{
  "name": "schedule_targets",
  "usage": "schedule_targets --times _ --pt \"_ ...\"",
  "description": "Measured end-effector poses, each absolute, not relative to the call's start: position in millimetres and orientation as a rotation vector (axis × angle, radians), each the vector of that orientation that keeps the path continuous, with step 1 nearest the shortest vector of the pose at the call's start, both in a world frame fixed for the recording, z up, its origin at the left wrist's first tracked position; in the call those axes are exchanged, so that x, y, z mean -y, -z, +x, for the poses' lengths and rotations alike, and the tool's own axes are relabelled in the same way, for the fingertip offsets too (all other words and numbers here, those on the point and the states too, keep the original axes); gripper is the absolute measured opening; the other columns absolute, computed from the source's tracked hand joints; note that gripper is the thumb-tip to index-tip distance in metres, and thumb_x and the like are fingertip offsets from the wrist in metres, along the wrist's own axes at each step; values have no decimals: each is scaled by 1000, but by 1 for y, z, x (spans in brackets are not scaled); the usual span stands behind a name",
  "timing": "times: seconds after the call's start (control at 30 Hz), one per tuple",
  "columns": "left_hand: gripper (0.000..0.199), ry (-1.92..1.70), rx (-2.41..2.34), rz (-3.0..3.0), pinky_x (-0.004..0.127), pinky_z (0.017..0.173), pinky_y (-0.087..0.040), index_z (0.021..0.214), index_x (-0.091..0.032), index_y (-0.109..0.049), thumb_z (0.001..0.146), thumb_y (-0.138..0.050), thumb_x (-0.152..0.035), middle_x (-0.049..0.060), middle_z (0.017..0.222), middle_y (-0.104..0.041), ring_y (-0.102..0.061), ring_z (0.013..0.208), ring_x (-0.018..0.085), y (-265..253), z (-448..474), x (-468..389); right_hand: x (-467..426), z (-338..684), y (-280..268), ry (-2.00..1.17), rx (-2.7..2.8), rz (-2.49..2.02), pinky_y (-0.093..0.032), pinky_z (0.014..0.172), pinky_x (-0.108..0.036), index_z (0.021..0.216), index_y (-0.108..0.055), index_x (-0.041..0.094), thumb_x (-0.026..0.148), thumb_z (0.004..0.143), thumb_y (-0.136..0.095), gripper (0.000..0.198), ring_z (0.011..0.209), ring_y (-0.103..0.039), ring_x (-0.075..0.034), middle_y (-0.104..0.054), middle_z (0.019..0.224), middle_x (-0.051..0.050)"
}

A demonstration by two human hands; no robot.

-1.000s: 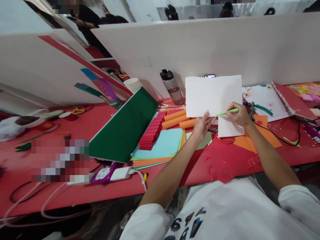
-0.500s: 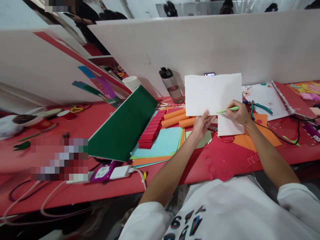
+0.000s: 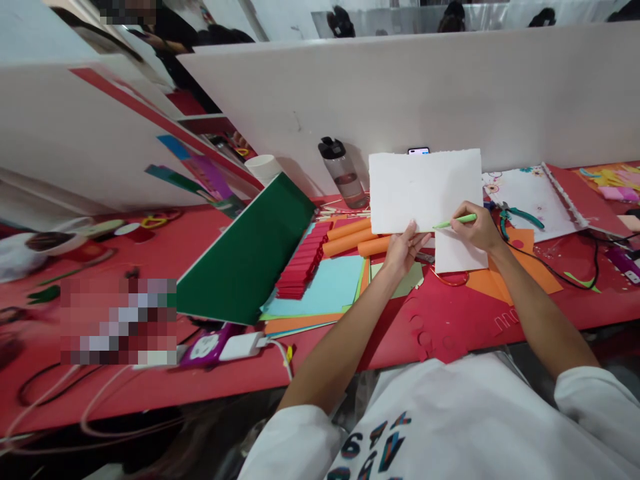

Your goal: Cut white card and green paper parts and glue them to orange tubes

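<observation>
A white board point(image 3: 415, 190) with a rough top edge is held up above the table by my left hand point(image 3: 401, 250), thumb on its front at the lower edge and fingers beneath. My right hand point(image 3: 475, 228) is closed round a light green pen point(image 3: 455, 221), its tip at the board's lower edge. Below my right hand a smaller white piece point(image 3: 460, 252) hangs down; whether it joins the board I cannot tell. Orange paper rolls point(image 3: 350, 235) lie just left of my left hand. Part of a red ring point(image 3: 453, 280) shows under the white piece.
A green board point(image 3: 245, 257) leans beside folded red paper point(image 3: 303, 260) and coloured sheets point(image 3: 340, 280). A water bottle point(image 3: 344, 173) and a phone point(image 3: 419, 152) stand near the partition. Teal pliers point(image 3: 523, 217), a black cable point(image 3: 550, 270) and orange paper point(image 3: 533, 273) lie at right.
Both hands keep their holds on the board and the pen. The board's right edge has shifted very slightly left; the pen tip is nearly in the same place.
</observation>
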State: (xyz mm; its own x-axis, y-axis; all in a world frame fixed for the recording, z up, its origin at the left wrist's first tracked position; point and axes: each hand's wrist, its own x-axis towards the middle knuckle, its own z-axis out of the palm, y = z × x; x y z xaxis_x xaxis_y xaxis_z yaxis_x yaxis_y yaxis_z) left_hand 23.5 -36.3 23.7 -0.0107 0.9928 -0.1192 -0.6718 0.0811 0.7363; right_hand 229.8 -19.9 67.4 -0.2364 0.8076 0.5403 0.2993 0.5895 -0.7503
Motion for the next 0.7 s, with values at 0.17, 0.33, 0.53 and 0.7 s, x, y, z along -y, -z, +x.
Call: schedule_targets --times 0.17,0.33,0.53,0.7 --pt "25 -1435 -717 529 44 115 -54 117 -17 -72 93 -75 -21 7 109 -82 -78 105 21 -24 24 37 20 230 -68 -647 1805 -930 -42 63 -31 76 -63 21 29 80 -71 12 67 -56 -17 -64 73 1" --pt "24 -1428 -727 526 44 114 -55 115 -16 -72 93 -75 -22 9 110 -81 -78 107 22 -22 23 36 20 229 -67 -640 1813 -947 -43 64 -32 76 -62 22 31 80 -70 13 68 -57 -17 -64 73 0" --pt "18 -1439 -736 538 45 113 -55 108 -16 -72 91 -76 -22 8 104 -81 -77 105 23 -23 23 37 19 227 -65 -579 1711 -962 -49 69 -33 80 -61 23 35 85 -68 15 73 -61 -18 -67 78 0" --pt "18 -1442 -731 515 44 112 -56 105 -16 -72 89 -79 -22 6 100 -80 -78 103 21 -24 24 37 20 226 -66 -581 1713 -962 -51 70 -34 82 -62 23 37 87 -69 17 72 -61 -18 -66 78 0"
